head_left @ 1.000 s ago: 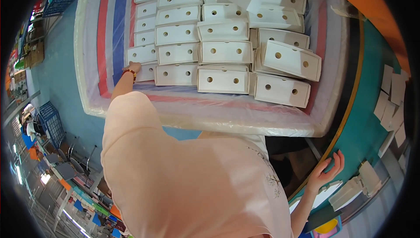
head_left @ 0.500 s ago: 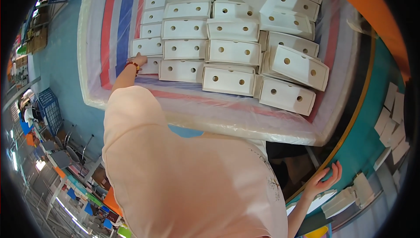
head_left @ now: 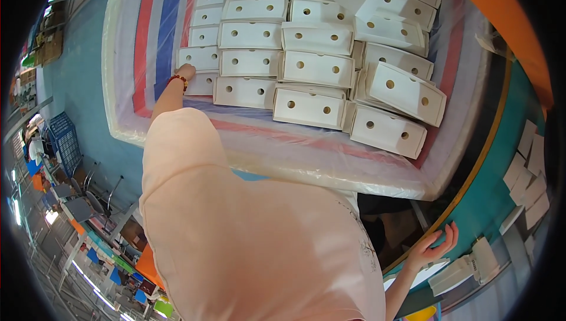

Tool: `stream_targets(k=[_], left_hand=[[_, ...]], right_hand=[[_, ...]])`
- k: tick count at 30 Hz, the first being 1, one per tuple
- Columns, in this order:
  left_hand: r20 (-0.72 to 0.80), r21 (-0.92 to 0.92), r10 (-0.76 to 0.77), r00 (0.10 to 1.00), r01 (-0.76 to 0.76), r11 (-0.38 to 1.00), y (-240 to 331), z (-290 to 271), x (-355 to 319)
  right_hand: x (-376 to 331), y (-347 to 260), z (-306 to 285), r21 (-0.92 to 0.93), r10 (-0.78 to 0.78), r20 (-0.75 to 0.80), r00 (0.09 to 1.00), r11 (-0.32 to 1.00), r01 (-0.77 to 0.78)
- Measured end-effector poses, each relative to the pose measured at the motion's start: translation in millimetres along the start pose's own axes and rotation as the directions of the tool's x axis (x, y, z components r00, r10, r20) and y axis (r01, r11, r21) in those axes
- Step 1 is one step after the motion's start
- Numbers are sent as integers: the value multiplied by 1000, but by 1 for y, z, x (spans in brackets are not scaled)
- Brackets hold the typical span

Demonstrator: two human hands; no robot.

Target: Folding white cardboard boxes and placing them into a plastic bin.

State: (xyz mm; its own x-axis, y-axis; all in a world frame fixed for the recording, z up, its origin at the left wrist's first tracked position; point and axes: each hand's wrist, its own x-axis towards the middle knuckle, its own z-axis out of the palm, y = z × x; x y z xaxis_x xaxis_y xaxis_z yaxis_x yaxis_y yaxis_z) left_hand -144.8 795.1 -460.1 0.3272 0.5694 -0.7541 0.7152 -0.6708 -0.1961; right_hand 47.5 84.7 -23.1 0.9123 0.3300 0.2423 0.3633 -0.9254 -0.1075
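Note:
White cardboard boxes point(head_left: 243, 92), each with two round holes in its face, lie in stacked rows inside a large plastic-lined container. At the left end of the nearest rows is my left hand point(head_left: 186, 73), with a beaded bracelet at the wrist. Its fingers are curled against the end of a small white box point(head_left: 201, 83), and the fingertips are partly hidden. My right hand point(head_left: 435, 248) is off to the lower right, over the edge of the green table. Its fingers are loosely bent and apart, with nothing in them.
The container's padded pale rim point(head_left: 295, 176) runs between my body and the boxes. White card pieces point(head_left: 525, 176) lie on the green table point(head_left: 480, 203) at right. An orange sheet-like thing point(head_left: 501, 20) slants across the upper right. A blue plastic crate point(head_left: 63, 138) stands at left.
My left hand has moved slightly up and its fingers look more curled at the box end. The view has shifted a little. My right hand keeps its pose.

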Motion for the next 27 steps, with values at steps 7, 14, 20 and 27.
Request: stream_targets(k=[7, 14, 20, 27], left_hand=[[138, 448, 357, 924, -380, 809, -16, -9, -14], [-582, -286, -96, 807, -93, 954, 94, -144, -127], [-987, 145, 141, -81, -822, 550, 279, -282, -239], [-845, 520, 141, -516, -854, -10, 473, -349, -494]], right_hand=[[6, -8, 6, 24, -9, 3, 1000, 1000, 9], [9, -4, -7, 57, 41, 0, 999, 998, -40], [14, 5, 3, 138, 32, -122, 992, 990, -14], [9, 7, -8, 161, 5, -177, 984, 987, 24]])
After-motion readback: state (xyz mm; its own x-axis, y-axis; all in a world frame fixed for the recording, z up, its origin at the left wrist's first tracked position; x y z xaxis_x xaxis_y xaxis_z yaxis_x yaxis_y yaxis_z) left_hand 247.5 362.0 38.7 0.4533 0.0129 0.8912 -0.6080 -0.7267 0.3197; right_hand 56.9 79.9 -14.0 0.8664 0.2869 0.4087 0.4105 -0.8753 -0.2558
